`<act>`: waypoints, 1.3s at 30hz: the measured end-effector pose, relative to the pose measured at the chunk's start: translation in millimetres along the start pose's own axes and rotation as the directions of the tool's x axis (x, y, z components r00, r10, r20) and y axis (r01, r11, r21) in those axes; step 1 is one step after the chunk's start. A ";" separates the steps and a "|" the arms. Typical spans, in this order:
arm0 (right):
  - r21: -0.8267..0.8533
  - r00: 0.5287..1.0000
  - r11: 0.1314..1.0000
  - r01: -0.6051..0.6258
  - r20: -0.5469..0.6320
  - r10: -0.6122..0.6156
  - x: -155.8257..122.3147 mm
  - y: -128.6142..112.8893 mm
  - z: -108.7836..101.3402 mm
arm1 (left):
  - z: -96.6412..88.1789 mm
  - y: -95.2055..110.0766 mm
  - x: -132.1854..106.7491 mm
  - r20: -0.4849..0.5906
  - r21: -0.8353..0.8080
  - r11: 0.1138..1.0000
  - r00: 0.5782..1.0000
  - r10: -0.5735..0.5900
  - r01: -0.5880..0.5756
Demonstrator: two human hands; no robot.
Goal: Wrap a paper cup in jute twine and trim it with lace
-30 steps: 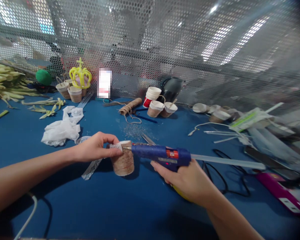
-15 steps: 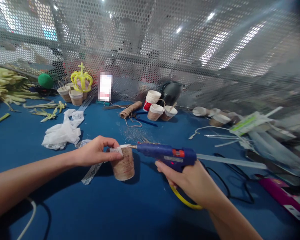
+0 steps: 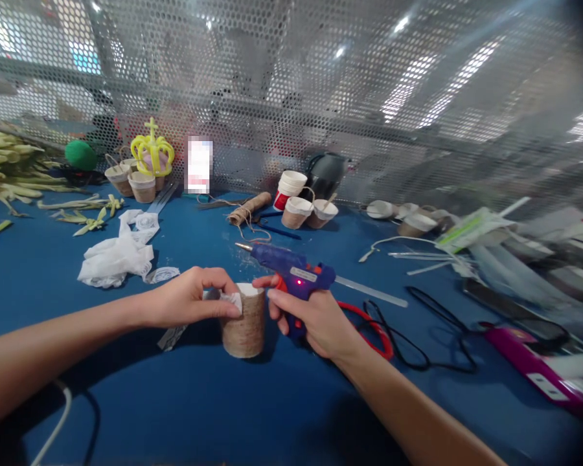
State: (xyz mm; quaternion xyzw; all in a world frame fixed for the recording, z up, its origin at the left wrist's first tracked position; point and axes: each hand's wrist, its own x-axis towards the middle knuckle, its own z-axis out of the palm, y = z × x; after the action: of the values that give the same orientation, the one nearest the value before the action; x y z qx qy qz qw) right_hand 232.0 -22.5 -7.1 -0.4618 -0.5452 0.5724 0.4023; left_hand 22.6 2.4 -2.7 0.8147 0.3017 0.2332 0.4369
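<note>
A twine-wrapped cup (image 3: 244, 327) stands upright on the blue table (image 3: 184, 401) in front of me. My left hand (image 3: 187, 299) pinches a strip of white lace (image 3: 230, 300) against the cup's upper left rim; the lace trails down to the left onto the table. My right hand (image 3: 311, 317) is closed round the grip of a blue glue gun (image 3: 289, 270) just right of the cup. The gun's nozzle points up and to the left, away from the cup, and its red light is lit. A clear glue stick (image 3: 369, 292) sticks out of the gun's back.
Crumpled white lace (image 3: 114, 255) lies left of centre. Further back are a twine spool (image 3: 249, 207), several paper cups (image 3: 298, 204), a yellow crown ornament (image 3: 151, 152) and green leaves (image 3: 10, 168). Black and red cables (image 3: 408, 330) and a pink device (image 3: 539, 375) lie right. A perforated metal screen (image 3: 320, 90) closes the back.
My right hand has drawn the glue gun back from the cup's rim and swung it closer, nozzle now tilted up and away. My left hand still pinches the lace to the cup.
</note>
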 end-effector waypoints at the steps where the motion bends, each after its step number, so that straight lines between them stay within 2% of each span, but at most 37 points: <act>1: -0.017 1.000 1.000 -0.003 0.000 0.003 -0.8 0.4 1.0 | 0.2 -0.2 -0.2 -0.002 -0.004 1.000 1.000 -0.005 0.005; 4: -0.028 1.000 1.000 -0.001 -0.023 0.000 -1.6 1.3 3.5 | -0.7 -0.1 -1.2 0.002 -0.021 1.000 1.000 -0.021 0.021; 10: -0.015 1.000 1.000 0.025 -0.011 -0.025 -0.6 4.5 3.4 | -4.5 0.6 -1.1 0.082 -0.073 0.997 0.997 -0.011 0.017; 18: -0.090 0.999 0.995 0.053 -0.005 -0.053 -3.1 5.2 6.0 | 5.8 6.4 1.7 -0.035 -0.028 0.997 0.997 -0.073 0.072; 24: -0.135 0.997 0.988 0.074 0.015 -0.073 -5.6 4.4 5.7 | 10.4 11.5 0.9 -0.073 0.039 0.995 0.994 -0.085 0.088; 30: -0.231 0.995 0.968 0.096 0.029 -0.092 -6.0 5.7 3.4 | 13.8 12.7 1.1 -0.163 0.181 0.983 0.987 -0.006 0.036; 34: -0.204 0.996 0.975 0.093 0.023 -0.090 -6.2 4.6 5.0 | 15.0 11.9 1.3 -0.206 0.254 0.967 0.978 0.042 0.012; 39: -0.143 0.997 0.987 0.073 0.006 -0.073 -7.1 3.8 7.0 | 14.7 11.5 0.2 -0.199 0.212 0.976 0.980 -0.005 0.048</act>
State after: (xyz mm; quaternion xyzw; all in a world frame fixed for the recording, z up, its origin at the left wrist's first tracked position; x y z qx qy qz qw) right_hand 227.1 -31.4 -10.4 -0.4690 -0.6018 0.5167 0.3885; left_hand 35.5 -10.8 -0.4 0.8260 0.3780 0.2727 0.3169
